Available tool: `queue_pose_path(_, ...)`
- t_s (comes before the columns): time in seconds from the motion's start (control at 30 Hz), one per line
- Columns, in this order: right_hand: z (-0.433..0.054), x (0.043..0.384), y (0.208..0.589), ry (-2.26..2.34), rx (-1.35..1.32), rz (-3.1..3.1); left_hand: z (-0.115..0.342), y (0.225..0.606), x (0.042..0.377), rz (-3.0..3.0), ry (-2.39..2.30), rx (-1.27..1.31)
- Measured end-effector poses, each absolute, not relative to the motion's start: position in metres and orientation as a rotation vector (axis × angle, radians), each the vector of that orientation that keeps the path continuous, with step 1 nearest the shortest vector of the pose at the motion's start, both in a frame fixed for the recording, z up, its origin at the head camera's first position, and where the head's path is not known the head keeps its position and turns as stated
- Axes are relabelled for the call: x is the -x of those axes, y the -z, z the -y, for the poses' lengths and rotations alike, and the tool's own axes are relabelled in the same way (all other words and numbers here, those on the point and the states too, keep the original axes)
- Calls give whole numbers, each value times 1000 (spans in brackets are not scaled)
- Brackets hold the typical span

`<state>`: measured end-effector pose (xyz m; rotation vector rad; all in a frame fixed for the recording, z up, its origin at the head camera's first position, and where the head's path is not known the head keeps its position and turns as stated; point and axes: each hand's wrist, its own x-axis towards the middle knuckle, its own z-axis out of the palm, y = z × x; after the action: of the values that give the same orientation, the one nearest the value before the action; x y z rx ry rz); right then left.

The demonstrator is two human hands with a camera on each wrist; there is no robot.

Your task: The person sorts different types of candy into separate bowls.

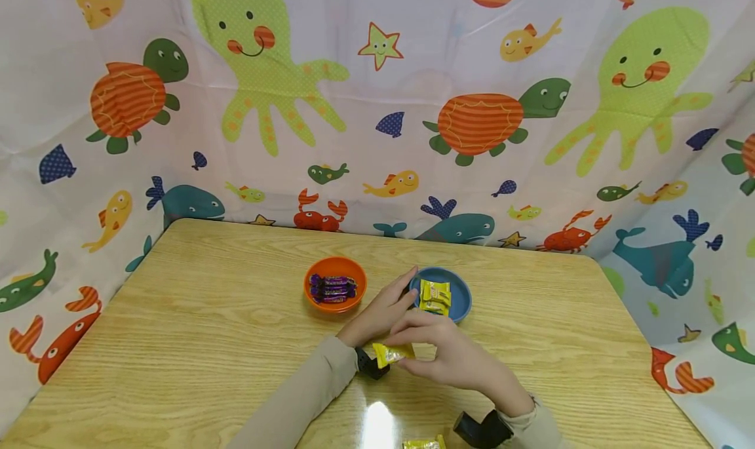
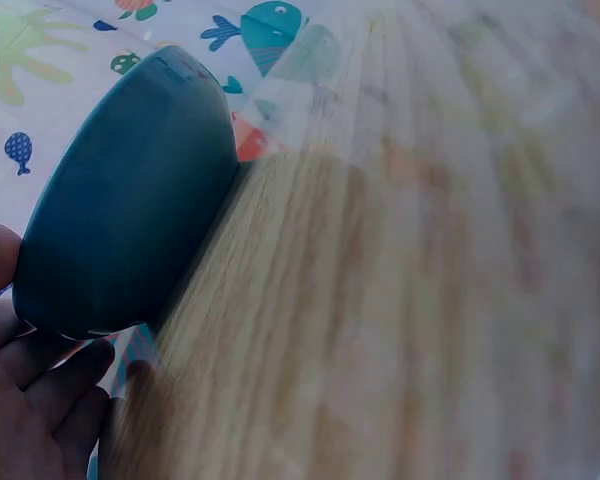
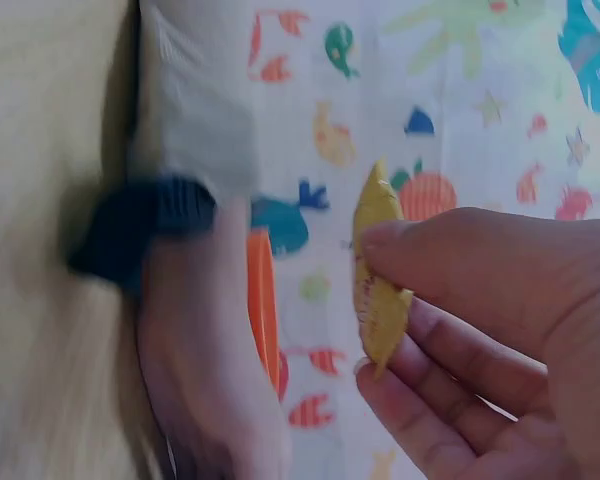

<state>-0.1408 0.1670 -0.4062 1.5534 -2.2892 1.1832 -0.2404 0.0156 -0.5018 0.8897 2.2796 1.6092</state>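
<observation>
My right hand pinches a yellow-wrapped candy between thumb and fingers, above my left forearm. In the right wrist view, the thumb lies across the face of the candy. My left hand holds the near left side of the blue bowl, its thumb at the rim. From the left wrist, the bowl's outer wall shows, with fingers bent along it. Several yellow-wrapped candies lie inside that bowl.
An orange bowl with several purple-wrapped candies stands left of my left hand. Another yellow-wrapped candy lies at the table's near edge. Behind the wooden table hangs a sea-animal curtain.
</observation>
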Motion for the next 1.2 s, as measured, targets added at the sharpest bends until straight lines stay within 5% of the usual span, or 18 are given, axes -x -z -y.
queue_pose_path(0.53, -233, 186, 425, -1228, -823, 2524, -18, 501, 242, -2339, -1576, -853)
queue_pose_path(0.77, -242, 204, 453, -1135, -799, 2579, -18, 499, 240, -2339, -1580, -849)
queue_pose_path(1.2, -239, 208, 448, -1063, -820, 2762, -18, 499, 241, -2343, -1574, -831)
